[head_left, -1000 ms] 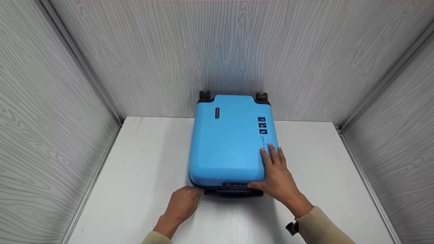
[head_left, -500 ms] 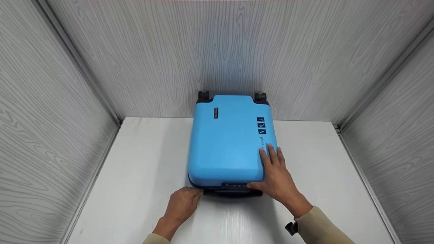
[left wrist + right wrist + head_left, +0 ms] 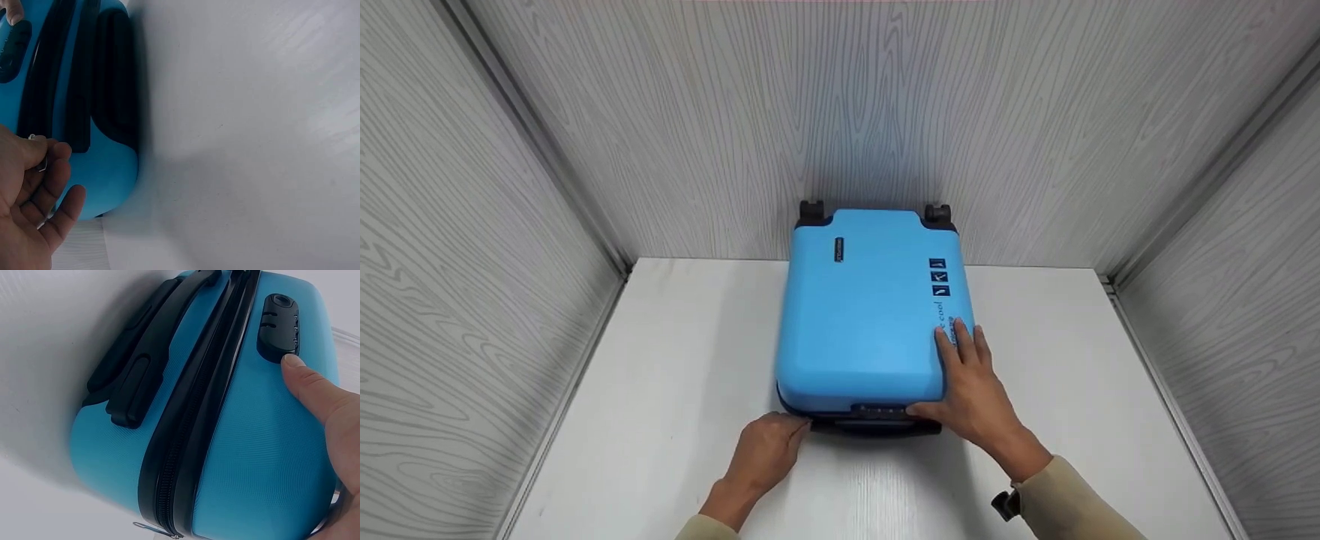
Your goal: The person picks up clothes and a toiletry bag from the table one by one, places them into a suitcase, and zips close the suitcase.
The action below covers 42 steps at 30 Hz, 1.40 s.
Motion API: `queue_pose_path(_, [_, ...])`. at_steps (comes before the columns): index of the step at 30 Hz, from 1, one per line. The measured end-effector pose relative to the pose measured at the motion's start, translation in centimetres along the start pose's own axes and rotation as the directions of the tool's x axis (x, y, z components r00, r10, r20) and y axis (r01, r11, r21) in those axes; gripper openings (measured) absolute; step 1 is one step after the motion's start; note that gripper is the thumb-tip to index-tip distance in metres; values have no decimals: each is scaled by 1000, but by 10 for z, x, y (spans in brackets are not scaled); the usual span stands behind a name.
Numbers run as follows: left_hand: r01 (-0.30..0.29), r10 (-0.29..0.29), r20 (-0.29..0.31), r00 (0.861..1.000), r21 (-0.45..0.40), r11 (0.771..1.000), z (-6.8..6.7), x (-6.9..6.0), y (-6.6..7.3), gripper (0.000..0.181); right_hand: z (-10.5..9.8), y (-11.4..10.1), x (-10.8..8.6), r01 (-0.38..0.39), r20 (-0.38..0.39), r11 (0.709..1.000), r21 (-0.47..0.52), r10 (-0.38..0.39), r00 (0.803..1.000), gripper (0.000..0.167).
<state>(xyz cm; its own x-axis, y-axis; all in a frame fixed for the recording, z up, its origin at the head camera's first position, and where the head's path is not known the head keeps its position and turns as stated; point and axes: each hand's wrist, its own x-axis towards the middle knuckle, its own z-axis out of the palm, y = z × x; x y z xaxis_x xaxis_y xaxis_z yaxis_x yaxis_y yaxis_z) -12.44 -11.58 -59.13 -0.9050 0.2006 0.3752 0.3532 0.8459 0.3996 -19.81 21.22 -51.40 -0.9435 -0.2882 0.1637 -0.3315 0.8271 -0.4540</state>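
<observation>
A light blue hard-shell suitcase lies flat, its black carry handle facing the person. At the handle end's left corner, my left hand pinches a small metal zipper pull, mostly hidden by its thumb and fingers. My right hand rests spread on the shell's right front corner. Its thumb touches the end of the black combination lock. Another zipper pull hangs on the black zipper in the right wrist view.
Black wheels sit at the suitcase's far end, close to the back wall. The white tabletop extends on both sides, between grey wood-grain side walls. A dark strap piece shows at the right sleeve.
</observation>
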Motion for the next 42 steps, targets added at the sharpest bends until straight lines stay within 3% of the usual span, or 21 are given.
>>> queue_pose_path(17, [-62, 62, -24, 998, 10, 998, 7, 6, 8, 16, 1, 1, 1, 15, -11, 1000, -13, -15, 1000, 132])
queue_pose_path(42, [-74, 74, -17, 997, -11, 997, 10, 6, 14, 20, 2, 1, 0, 18, -24, 1000, -10, -18, 1000, 132])
